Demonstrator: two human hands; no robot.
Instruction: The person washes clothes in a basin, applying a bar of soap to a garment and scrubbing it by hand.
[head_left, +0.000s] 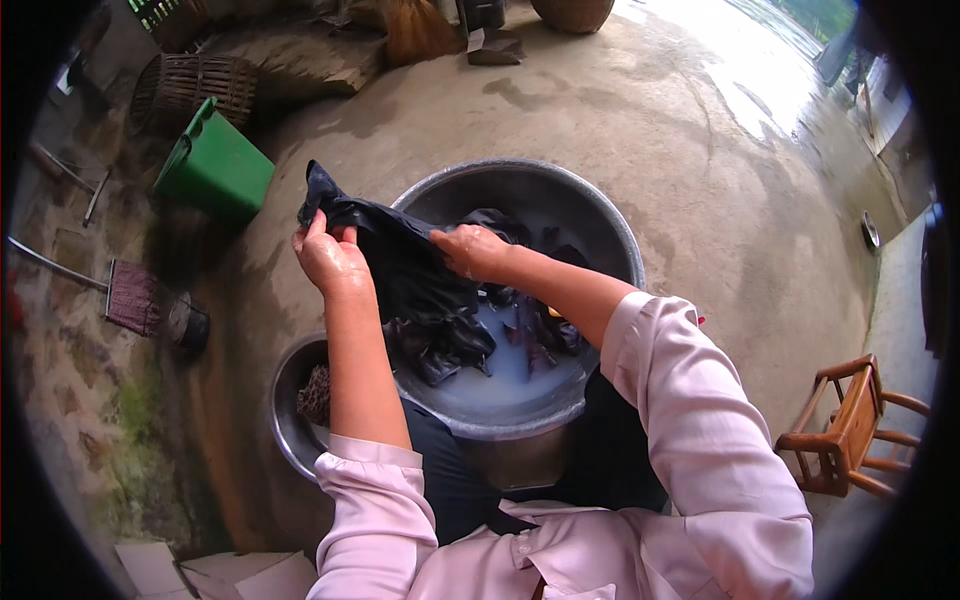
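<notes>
A dark wet garment is stretched between my two hands over the left side of a large round metal basin. My left hand grips its upper left end, outside the basin's rim. My right hand pinches its upper edge above the basin. The lower part of the cloth hangs down into the basin. Other dark clothes lie in cloudy, whitish water. A small orange-yellow thing shows beside my right forearm. Both hands look wet, with a little foam on them.
A smaller metal bowl with a brown patterned cloth stands left of the basin. Farther left are a green plastic bin, a wicker basket and a black bucket. A wooden chair is at the right on the concrete floor.
</notes>
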